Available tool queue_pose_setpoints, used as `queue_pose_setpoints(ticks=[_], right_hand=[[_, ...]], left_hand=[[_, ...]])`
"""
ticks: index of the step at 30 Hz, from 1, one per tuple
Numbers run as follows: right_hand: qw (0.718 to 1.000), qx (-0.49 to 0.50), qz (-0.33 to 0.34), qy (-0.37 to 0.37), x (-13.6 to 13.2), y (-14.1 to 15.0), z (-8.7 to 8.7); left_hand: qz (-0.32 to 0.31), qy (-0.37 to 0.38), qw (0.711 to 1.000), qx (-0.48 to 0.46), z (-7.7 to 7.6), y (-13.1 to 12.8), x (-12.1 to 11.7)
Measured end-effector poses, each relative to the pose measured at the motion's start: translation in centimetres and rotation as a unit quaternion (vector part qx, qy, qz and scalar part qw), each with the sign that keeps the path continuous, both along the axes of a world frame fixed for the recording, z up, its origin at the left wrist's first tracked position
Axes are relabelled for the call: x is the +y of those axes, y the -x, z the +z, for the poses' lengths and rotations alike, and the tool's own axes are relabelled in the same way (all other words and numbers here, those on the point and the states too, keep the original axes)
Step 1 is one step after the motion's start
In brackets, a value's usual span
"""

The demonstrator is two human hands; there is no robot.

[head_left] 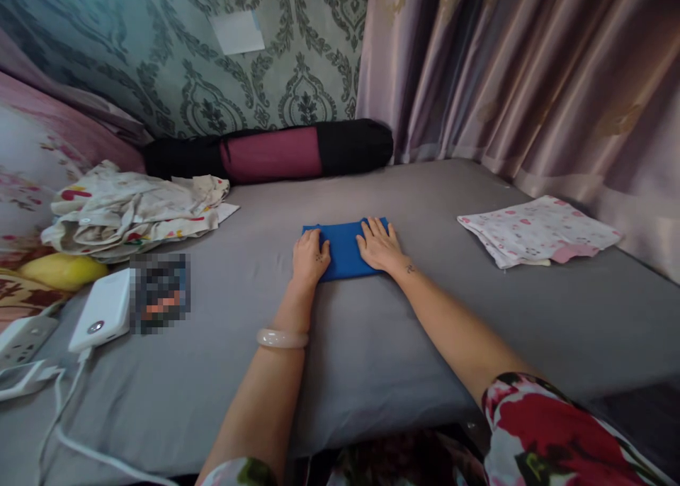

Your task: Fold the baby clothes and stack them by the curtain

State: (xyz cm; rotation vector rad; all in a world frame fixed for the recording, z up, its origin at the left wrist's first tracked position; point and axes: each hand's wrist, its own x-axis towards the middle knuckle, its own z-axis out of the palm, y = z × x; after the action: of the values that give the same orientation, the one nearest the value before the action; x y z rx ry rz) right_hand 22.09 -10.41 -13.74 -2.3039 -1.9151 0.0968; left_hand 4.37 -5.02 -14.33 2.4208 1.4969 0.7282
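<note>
A blue cloth [344,251], folded into a flat rectangle, lies on the grey sheet in front of me. My left hand [311,256] rests on its left edge, fingers pointing away from me and the thumb lying on the cloth. On the right part of the cloth, my right hand [379,244] lies flat with its fingers spread. Both palms face down and hide the cloth's side edges. A pale bangle [282,338] circles my left forearm.
A folded heart-print cloth [536,232] lies to the right. At left are a crumpled printed cloth [135,210], a yellow fruit-like object [62,271], a white power bank [103,309] with its cable, and a power strip [24,341]. A black-and-maroon long bag [270,153] lies along the wall.
</note>
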Motion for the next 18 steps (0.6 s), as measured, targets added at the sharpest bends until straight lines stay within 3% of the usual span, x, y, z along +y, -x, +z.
queue_pose_setpoints(ticks=[9, 18], right_hand=[[0.998, -0.006, -0.051, -0.039, -0.2, -1.1, 0.4], [0.998, 0.004, -0.060, 0.009, 0.3, -1.4, -0.3]], left_hand=[[0.003, -0.013, 0.999, 0.035, 0.7, -0.4, -0.8], [0.004, 0.084, 0.986, 0.143, 0.5, -0.7, -1.1]])
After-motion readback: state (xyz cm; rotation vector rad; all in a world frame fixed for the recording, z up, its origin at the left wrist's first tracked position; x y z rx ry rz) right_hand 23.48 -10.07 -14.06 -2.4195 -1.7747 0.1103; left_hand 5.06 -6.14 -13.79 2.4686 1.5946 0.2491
